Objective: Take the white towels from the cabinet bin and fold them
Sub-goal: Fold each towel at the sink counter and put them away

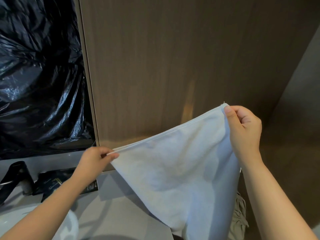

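Head view: white towel (pixel 181 170) is hanging spread before the brown cabinet door (pixel 173 58). Left hand (pixel 97 158) is pinching its lower left corner and right hand (pixel 244 129) its raised right corner, each grip holding cloth. Black plastic bag (pixel 38 75) is sitting far left.

Below the left grip (pixel 97 158) and the right grip (pixel 244 129) the white towel (pixel 181 170) runs past the bottom edge, so its lower end is not seen. Under the right grip a grey cloth (pixel 239 217) is half hidden behind the towel. Below the left grip, which is slightly blurred, the print on a black packet (pixel 52 184) is too small to read.
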Action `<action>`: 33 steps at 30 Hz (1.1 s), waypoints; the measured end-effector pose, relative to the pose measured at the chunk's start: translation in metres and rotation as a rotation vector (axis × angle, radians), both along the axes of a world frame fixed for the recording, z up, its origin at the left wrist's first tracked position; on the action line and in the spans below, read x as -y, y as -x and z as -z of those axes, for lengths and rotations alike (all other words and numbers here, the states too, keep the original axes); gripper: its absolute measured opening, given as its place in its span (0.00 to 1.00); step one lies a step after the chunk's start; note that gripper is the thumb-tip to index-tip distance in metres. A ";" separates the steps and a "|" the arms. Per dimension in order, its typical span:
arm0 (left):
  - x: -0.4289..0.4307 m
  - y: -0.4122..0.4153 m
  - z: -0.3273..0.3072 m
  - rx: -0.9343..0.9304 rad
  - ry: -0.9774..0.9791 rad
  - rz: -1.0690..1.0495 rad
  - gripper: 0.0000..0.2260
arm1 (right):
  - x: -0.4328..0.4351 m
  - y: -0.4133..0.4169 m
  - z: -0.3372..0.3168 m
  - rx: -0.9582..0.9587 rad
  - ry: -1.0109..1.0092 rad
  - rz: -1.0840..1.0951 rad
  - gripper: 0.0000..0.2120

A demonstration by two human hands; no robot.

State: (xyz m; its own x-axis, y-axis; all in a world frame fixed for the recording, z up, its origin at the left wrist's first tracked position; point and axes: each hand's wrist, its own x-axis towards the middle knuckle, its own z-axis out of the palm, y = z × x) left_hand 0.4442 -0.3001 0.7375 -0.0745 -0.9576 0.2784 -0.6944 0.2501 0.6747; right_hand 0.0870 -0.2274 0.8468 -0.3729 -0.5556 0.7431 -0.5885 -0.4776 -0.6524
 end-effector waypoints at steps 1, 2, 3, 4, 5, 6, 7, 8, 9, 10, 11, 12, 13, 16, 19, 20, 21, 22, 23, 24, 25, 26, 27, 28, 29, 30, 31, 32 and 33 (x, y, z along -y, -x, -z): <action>0.005 0.001 -0.008 -0.031 0.022 -0.013 0.06 | 0.001 0.003 -0.002 0.006 0.003 0.014 0.11; 0.009 0.003 -0.017 -0.046 0.047 -0.017 0.06 | 0.001 0.007 -0.004 0.007 0.007 0.029 0.11; 0.013 0.005 -0.026 -0.046 0.062 -0.019 0.06 | 0.002 0.010 -0.005 0.008 0.010 0.048 0.12; 0.016 0.008 -0.035 -0.040 0.080 -0.013 0.06 | 0.002 0.015 -0.008 0.008 0.015 0.070 0.12; 0.019 0.012 -0.044 -0.036 0.084 -0.017 0.08 | 0.002 0.020 -0.010 0.011 0.018 0.093 0.12; 0.022 0.015 -0.052 -0.043 0.090 -0.027 0.10 | 0.004 0.025 -0.013 0.017 0.020 0.118 0.13; 0.026 0.018 -0.060 -0.057 0.082 -0.047 0.13 | 0.005 0.031 -0.016 0.026 0.023 0.145 0.13; 0.029 0.023 -0.069 -0.072 0.087 -0.059 0.15 | 0.007 0.037 -0.020 0.039 0.027 0.174 0.13; 0.032 0.028 -0.079 -0.098 0.088 -0.063 0.15 | 0.009 0.043 -0.024 0.056 0.035 0.204 0.12; 0.036 0.034 -0.089 -0.135 0.105 -0.059 0.14 | 0.011 0.048 -0.028 0.072 0.041 0.232 0.12; 0.039 0.040 -0.100 -0.209 0.110 -0.061 0.11 | 0.013 0.054 -0.032 0.090 0.041 0.256 0.12; 0.040 0.046 -0.110 -0.299 0.125 -0.064 0.08 | 0.015 0.058 -0.036 0.107 0.035 0.274 0.12; 0.041 0.052 -0.121 -0.367 0.145 -0.087 0.09 | 0.016 0.063 -0.039 0.122 0.032 0.285 0.15; 0.042 0.064 -0.145 -0.308 0.231 -0.108 0.10 | 0.020 0.076 -0.044 0.148 0.042 0.320 0.20; 0.041 0.067 -0.162 -0.306 0.287 -0.139 0.14 | 0.019 0.084 -0.047 0.179 0.046 0.363 0.22; 0.041 0.069 -0.166 -0.345 0.307 -0.138 0.18 | 0.018 0.086 -0.047 0.190 0.042 0.369 0.22; 0.041 0.070 -0.168 -0.371 0.314 -0.140 0.19 | 0.017 0.087 -0.047 0.196 0.040 0.365 0.22; 0.039 0.071 -0.171 -0.374 0.320 -0.151 0.18 | 0.016 0.087 -0.048 0.200 0.041 0.352 0.23; 0.038 0.073 -0.171 -0.380 0.316 -0.161 0.17 | 0.016 0.086 -0.047 0.198 0.040 0.335 0.24; 0.036 0.075 -0.171 -0.398 0.306 -0.176 0.16 | 0.016 0.086 -0.046 0.188 0.037 0.318 0.25; 0.034 0.076 -0.170 -0.427 0.299 -0.182 0.14 | 0.016 0.085 -0.044 0.175 0.033 0.306 0.26; 0.033 0.078 -0.169 -0.440 0.298 -0.193 0.12 | 0.016 0.083 -0.042 0.165 0.024 0.298 0.26; 0.029 0.079 -0.167 -0.445 0.314 -0.201 0.10 | 0.017 0.081 -0.039 0.157 0.013 0.296 0.26; 0.026 0.077 -0.166 -0.441 0.347 -0.212 0.09 | 0.019 0.079 -0.037 0.148 0.001 0.297 0.25; 0.024 0.074 -0.165 -0.444 0.401 -0.214 0.08 | 0.021 0.076 -0.036 0.136 -0.011 0.294 0.24; 0.021 0.070 -0.165 -0.442 0.445 -0.223 0.08 | 0.023 0.074 -0.035 0.122 -0.026 0.284 0.23; 0.019 0.065 -0.166 -0.441 0.478 -0.224 0.07 | 0.025 0.073 -0.035 0.105 -0.046 0.271 0.22; 0.018 0.060 -0.168 -0.430 0.492 -0.230 0.07 | 0.028 0.072 -0.035 0.088 -0.074 0.256 0.23; 0.016 0.055 -0.169 -0.416 0.494 -0.233 0.08 | 0.030 0.071 -0.034 0.080 -0.107 0.239 0.23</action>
